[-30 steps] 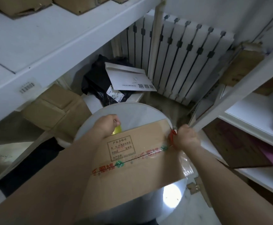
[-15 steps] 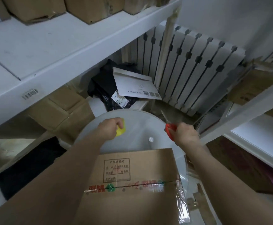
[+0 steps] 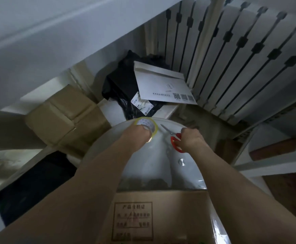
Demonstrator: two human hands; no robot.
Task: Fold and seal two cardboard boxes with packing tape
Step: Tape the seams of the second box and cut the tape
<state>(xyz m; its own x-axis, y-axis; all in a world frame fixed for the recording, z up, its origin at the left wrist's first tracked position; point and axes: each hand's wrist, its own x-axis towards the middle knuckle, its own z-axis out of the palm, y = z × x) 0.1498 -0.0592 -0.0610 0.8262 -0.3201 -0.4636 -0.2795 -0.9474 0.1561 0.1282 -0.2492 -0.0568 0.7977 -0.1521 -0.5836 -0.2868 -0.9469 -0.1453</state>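
Directly below the head camera, both forearms reach out over a round white desk (image 3: 161, 166). The left hand (image 3: 139, 135) grips a roll of packing tape (image 3: 146, 126) with a yellowish rim, its fingers curled at the roll's core, at the far edge of the desk. The right hand (image 3: 190, 140) is curled round the red handles of a pair of scissors (image 3: 175, 140). The blades are together and point away and to the left, toward the tape roll, with a small gap between tip and roll. I cannot tell whether either tool touches the desk.

The cardboard box (image 3: 170, 205) lies at the near edge of the desk, between the two forearms, well apart from both hands. A printed stamp faces up on it, and clear tape glints along its right side. A small metal disc (image 3: 182, 162) sits in the desk top, between the box and the scissors.

Beyond the desk, a white envelope (image 3: 163, 85) leans on a black bag (image 3: 119, 85) beside a white radiator (image 3: 249, 59). Another brown box (image 3: 64, 111) sits to the left, under a white shelf (image 3: 38, 41).
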